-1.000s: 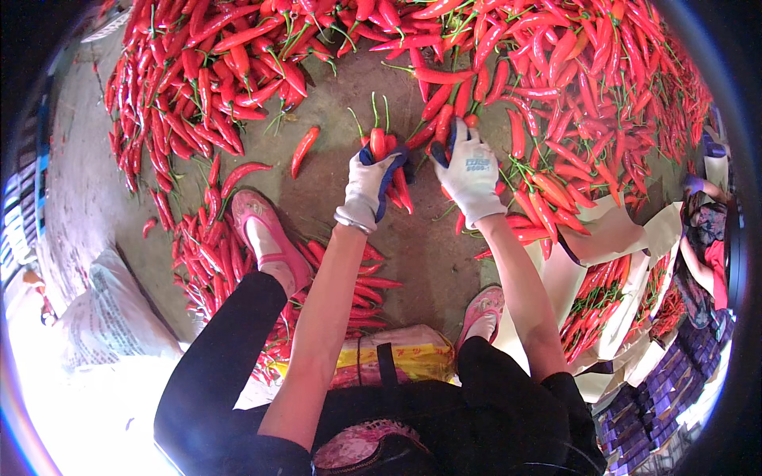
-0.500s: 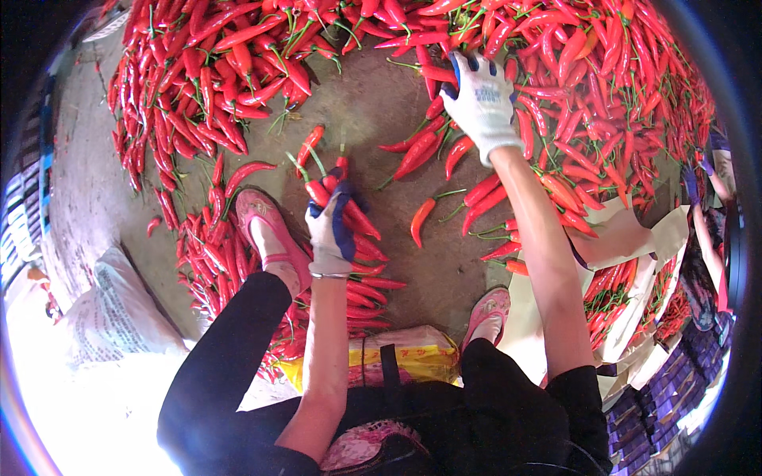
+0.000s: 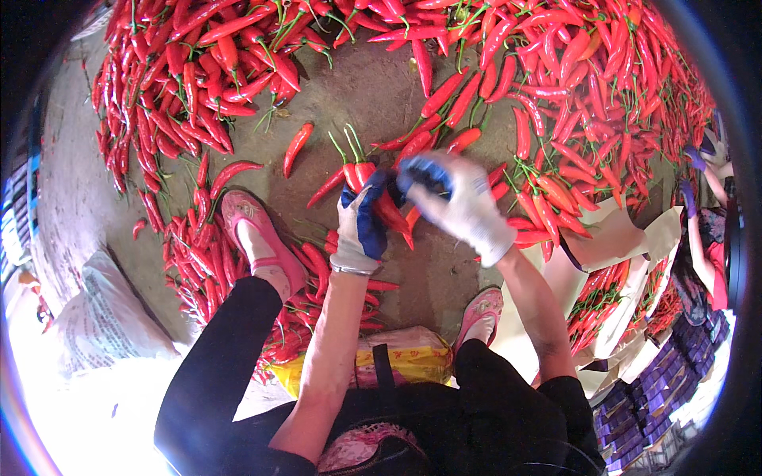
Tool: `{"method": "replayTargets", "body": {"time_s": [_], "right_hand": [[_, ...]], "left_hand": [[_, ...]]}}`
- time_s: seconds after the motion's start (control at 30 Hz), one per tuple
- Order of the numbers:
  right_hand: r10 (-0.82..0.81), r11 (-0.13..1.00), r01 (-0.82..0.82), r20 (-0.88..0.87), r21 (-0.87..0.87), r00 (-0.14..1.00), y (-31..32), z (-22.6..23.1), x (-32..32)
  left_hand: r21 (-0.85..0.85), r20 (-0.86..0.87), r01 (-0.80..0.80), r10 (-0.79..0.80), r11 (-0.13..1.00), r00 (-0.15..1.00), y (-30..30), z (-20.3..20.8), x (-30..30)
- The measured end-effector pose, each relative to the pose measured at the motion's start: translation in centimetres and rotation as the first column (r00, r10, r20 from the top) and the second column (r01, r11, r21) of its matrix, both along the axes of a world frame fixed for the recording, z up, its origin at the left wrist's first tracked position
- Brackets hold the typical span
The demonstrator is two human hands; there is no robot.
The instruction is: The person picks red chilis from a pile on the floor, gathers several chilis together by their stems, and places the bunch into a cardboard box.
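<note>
My left hand [image 3: 361,222], in a white and blue glove, grips a small bunch of red chillies [image 3: 379,194] with green stems pointing up. In a matching glove, my right hand [image 3: 460,202] is right beside it, blurred, touching the same bunch with its fingers toward the left hand. Whether it grips a chilli cannot be told. Both hands hover over a bare patch of concrete floor [image 3: 349,103] between heaps of red chillies [image 3: 571,103].
Sorted chillies [image 3: 190,262] lie in a row by my left pink shoe [image 3: 254,234]; my right shoe [image 3: 480,313] is near cardboard boxes [image 3: 611,309] holding chillies. A white sack [image 3: 103,317] lies left. Another person's gloved hands [image 3: 694,178] work at the far right.
My right hand came back from the far pile to meet the left hand. The left hand rose slightly with its bunch, which now has more chillies.
</note>
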State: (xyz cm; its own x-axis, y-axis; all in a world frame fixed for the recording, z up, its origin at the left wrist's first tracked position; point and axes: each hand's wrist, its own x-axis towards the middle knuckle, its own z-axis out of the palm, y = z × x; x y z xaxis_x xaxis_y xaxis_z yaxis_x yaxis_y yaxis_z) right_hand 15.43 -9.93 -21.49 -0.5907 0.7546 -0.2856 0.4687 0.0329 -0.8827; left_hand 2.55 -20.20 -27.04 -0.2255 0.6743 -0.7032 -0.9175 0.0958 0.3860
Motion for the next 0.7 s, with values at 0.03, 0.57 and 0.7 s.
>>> {"method": "replayTargets", "body": {"time_s": [0.03,0.57,0.7], "right_hand": [[-0.057,0.97,0.025,0.127,0.243,0.99,1.6,-0.5,0.5],[-0.208,0.584,-0.214,0.399,0.783,0.893,6.2,-1.1,5.1],[-0.198,0.731,-0.103,0.354,0.675,0.914,1.0,1.2,3.8]], "left_hand": [[0.029,-0.02,0.035,-0.035,0.999,0.999,0.2,0.5,-0.6],[-0.138,-0.255,0.252,-0.281,0.958,0.925,-1.2,-0.9,-3.6],[0.023,-0.106,0.142,-0.138,0.99,0.985,-2.3,0.5,-1.5]]}}
